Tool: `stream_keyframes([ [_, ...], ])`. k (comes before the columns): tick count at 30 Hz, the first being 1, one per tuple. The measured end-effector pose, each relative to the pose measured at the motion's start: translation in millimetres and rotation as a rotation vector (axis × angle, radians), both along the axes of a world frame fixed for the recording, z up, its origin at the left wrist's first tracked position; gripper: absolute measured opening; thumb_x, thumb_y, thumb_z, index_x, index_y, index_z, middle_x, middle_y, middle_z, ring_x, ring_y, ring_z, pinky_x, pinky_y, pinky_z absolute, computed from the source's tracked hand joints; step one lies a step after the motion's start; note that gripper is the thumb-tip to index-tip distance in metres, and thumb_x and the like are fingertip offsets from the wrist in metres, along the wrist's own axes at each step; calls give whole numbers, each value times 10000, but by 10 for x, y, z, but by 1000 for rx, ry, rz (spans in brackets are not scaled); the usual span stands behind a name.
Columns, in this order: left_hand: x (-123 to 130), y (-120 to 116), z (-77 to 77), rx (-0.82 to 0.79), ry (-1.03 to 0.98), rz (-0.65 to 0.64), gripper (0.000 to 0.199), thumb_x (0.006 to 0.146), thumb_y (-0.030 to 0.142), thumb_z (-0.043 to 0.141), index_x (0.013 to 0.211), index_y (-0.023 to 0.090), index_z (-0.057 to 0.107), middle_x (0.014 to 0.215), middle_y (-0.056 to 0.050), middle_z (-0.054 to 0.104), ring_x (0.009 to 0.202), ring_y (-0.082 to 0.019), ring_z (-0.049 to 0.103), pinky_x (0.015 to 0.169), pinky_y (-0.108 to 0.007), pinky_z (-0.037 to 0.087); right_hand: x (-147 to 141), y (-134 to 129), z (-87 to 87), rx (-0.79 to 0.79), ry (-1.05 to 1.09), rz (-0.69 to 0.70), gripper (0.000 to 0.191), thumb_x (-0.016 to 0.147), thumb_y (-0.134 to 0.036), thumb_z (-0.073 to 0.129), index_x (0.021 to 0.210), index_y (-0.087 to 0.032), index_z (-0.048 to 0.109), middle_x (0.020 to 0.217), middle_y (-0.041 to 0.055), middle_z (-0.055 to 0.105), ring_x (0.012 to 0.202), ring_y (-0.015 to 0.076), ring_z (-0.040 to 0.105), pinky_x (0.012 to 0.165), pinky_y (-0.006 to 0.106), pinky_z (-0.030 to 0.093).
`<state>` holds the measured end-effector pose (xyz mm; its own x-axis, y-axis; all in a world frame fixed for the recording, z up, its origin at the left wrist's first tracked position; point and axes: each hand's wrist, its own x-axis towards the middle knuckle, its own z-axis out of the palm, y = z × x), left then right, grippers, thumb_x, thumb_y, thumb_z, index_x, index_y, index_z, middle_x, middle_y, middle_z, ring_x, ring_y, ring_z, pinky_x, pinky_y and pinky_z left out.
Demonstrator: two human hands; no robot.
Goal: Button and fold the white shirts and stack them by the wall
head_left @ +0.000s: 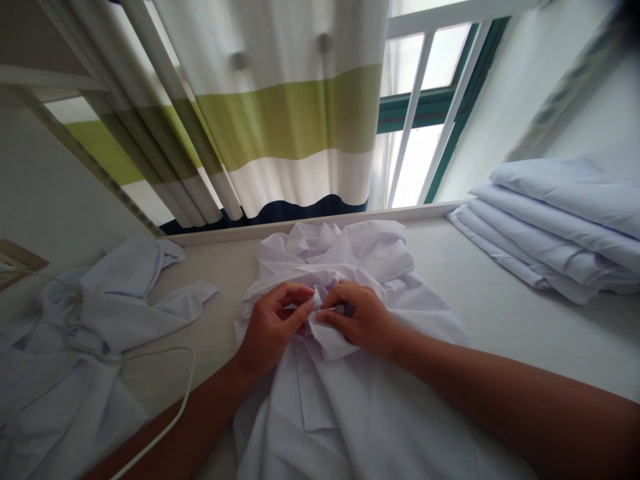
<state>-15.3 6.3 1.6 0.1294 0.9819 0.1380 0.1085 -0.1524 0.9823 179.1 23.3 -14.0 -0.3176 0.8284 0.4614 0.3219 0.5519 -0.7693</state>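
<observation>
A white garment (365,400), likely a shirt or coat, lies spread and rumpled in front of me with its gathered upper part toward the curtain. My left hand (277,317) pinches a fold of its fabric between thumb and forefinger. Close beside it, my right hand (357,313) grips the same bunched part, fingers curled and thumb pressed in. The two hands almost meet at the middle of the garment. Any button or small fastening between the fingertips is hidden. Below the hands a flat strip of cloth hangs down the garment's front.
Folded white garments (560,227) are stacked at the right. On the left lies a crumpled white garment (120,300), with a thin white cable (187,387) running over it and past my left forearm. A pale tabletop (430,267) ends at a low rim before the striped curtain (285,120) and barred window.
</observation>
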Motion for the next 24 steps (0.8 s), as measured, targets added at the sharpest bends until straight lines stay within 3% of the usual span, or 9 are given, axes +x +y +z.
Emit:
stream_keyframes([
  [11,-18,17,14,-3,-20,-46,219,825,328,784,964,178,707,872,-8,693,661,-107,642,560,-193,551,4,8,9,-50,-46,2,193,826,-319,768,788,-192,628,751,-3,632,712,154,541,674,291,396],
  [13,-17,18,17,-8,-21,-61,212,830,322,781,970,179,711,901,-18,705,700,-114,656,574,-187,556,6,1,18,-71,-25,13,186,822,-322,774,904,-203,656,795,-3,645,739,160,556,678,288,410],
  [16,-21,17,6,5,-6,-64,206,840,316,772,986,184,714,939,-34,718,748,-131,678,572,-183,553,8,-6,16,-46,8,42,332,856,-311,754,1169,-242,669,890,10,676,803,174,587,729,300,442],
  [18,-26,13,-9,38,11,-46,203,841,307,772,998,195,710,964,-34,721,801,-145,696,597,-188,562,9,-6,1,-7,8,52,381,877,-307,742,1246,-263,663,897,11,690,814,179,602,766,315,452],
  [24,-18,-24,-21,189,115,5,233,844,260,773,1059,223,694,940,-18,743,870,-147,720,771,-221,582,8,13,-23,-9,-6,42,224,862,-286,759,1080,-244,733,940,27,751,868,206,661,827,338,467],
])
